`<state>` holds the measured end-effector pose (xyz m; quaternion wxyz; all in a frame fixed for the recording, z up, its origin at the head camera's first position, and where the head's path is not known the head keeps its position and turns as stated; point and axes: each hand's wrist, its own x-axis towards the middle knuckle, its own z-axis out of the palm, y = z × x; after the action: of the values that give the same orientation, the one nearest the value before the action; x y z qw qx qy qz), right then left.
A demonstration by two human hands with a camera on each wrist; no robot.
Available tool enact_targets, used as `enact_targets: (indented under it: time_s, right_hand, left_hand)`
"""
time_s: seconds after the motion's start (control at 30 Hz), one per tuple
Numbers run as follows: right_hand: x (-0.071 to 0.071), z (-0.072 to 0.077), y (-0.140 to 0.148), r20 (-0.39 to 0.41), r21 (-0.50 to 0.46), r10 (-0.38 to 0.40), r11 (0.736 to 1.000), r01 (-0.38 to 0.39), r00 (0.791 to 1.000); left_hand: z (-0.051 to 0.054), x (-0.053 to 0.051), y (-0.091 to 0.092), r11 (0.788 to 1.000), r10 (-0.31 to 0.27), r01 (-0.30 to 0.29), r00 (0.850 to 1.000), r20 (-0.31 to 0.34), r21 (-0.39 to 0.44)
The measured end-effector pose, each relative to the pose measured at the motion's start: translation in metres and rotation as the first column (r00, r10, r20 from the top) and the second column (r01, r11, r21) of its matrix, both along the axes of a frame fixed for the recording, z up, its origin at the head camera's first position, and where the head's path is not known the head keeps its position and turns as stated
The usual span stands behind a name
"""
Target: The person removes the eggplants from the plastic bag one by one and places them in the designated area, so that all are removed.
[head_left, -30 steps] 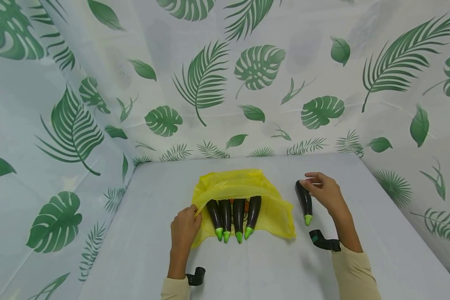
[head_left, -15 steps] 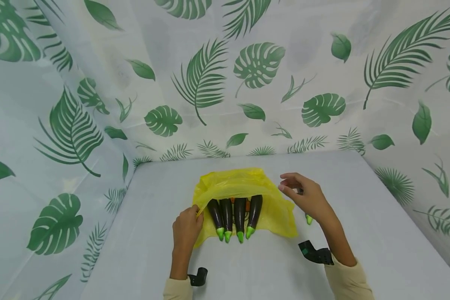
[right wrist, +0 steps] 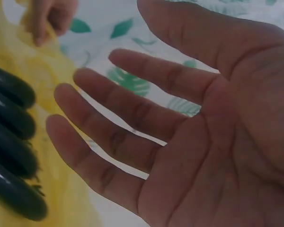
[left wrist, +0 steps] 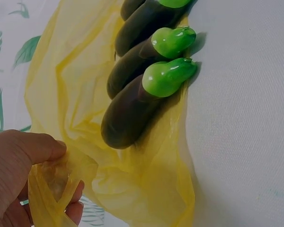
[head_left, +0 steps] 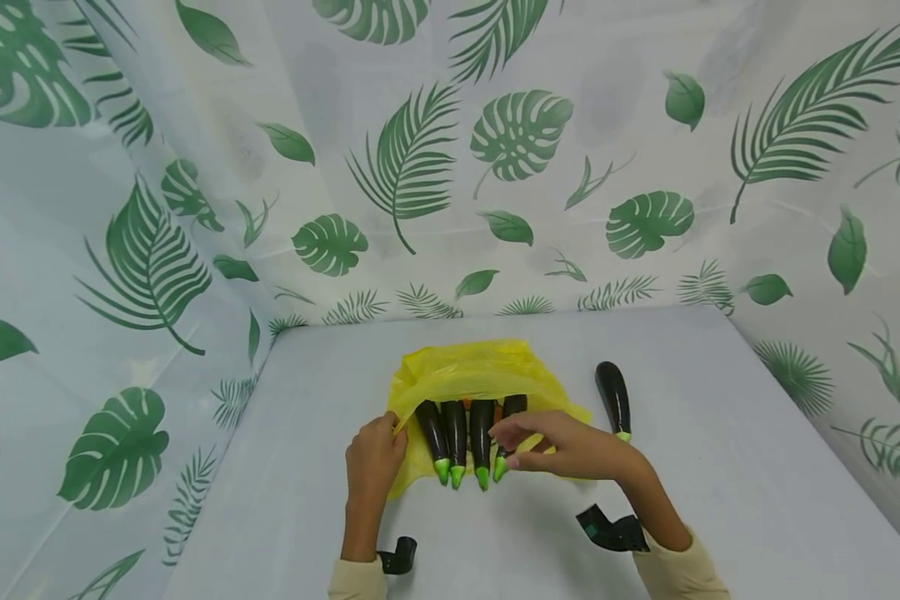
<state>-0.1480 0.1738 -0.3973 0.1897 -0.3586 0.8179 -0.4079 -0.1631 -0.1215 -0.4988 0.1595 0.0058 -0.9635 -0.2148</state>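
Now the right hand (head_left: pixel 570 448) has left the lone eggplant (head_left: pixel 612 396), where its fingertips were a second ago, and come over the right part of the bag (head_left: pixel 465 371), in front of the rightmost of the four eggplants (head_left: pixel 456 433) there; whether it touches that one, I cannot tell. Its fingers are spread and slightly bent, the bare palm showing in the right wrist view. Meanwhile the left hand (head_left: pixel 375 457) keeps pinching the left edge of the yellow bag, as before. The four lie side by side in its mouth, green ends toward the near edge of the table (head_left: pixel 720 467), unmoved. The lone one likewise stays between the bag and the table's right edge
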Motion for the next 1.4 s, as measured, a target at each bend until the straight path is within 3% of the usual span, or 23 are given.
enact_targets:
  time_s: [0.2, 0.3, 0.37, 0.43, 0.47, 0.57, 0.67, 0.73, 0.93, 1.23, 1.3, 1.4]
  right_hand:
    - [0.003, -0.024, -0.014, 0.096, -0.013, -0.016, 1.0, 0.018, 0.995]
    - [0.006, -0.038, -0.018, 0.126, -0.026, -0.082, 0.996, 0.086, 0.989]
    - [0.007, -0.047, -0.021, 0.127, -0.024, -0.171, 0.984, 0.175, 0.977]
    - [0.01, -0.055, -0.024, 0.142, -0.024, -0.285, 0.956, 0.291, 0.948]
    - [0.012, -0.059, -0.026, 0.161, -0.021, -0.348, 0.934, 0.356, 0.924]
    - [0.015, -0.07, -0.031, 0.239, -0.006, -0.515, 0.847, 0.532, 0.823]
    - [0.016, -0.078, -0.034, 0.295, 0.01, -0.606, 0.775, 0.632, 0.738]
    - [0.015, -0.084, -0.034, 0.309, 0.013, -0.639, 0.744, 0.668, 0.705]
    - [0.01, -0.1, -0.033, 0.364, 0.014, -0.692, 0.673, 0.74, 0.623]
    - [-0.004, -0.113, -0.034, 0.471, 0.016, -0.701, 0.613, 0.79, 0.535]
    - [-0.008, -0.115, -0.035, 0.475, 0.02, -0.708, 0.603, 0.798, 0.523]
    - [-0.014, -0.116, -0.036, 0.469, 0.021, -0.714, 0.597, 0.802, 0.52]
  left_hand:
    - [0.0, -0.003, 0.001, 1.0, 0.004, -0.004, 1.0, -0.01, 0.015]
    - [0.0, -0.003, 0.002, 1.0, 0.009, -0.009, 1.0, -0.006, 0.017]
    - [0.0, -0.003, 0.002, 1.0, 0.012, -0.011, 1.0, -0.005, 0.018]
    - [0.0, -0.003, 0.002, 1.0, 0.013, -0.013, 1.0, -0.006, 0.018]
    - [-0.001, -0.002, 0.002, 1.0, 0.014, -0.014, 1.0, -0.007, 0.019]
    - [-0.001, -0.001, 0.002, 1.0, 0.018, -0.018, 1.0, -0.006, 0.019]
    - [-0.002, -0.001, 0.003, 1.0, 0.018, -0.018, 1.0, -0.007, 0.022]
    - [-0.002, -0.001, 0.004, 1.0, 0.018, -0.017, 1.0, -0.011, 0.026]
    - [0.001, -0.001, 0.004, 1.0, 0.021, -0.02, 0.999, -0.031, 0.022]
    - [0.002, 0.0, 0.003, 0.999, 0.03, -0.029, 0.999, -0.041, 0.031]
    - [0.002, 0.0, 0.003, 0.999, 0.032, -0.031, 0.999, -0.038, 0.029]
    - [0.002, 0.0, 0.002, 0.999, 0.038, -0.037, 0.999, -0.036, 0.027]
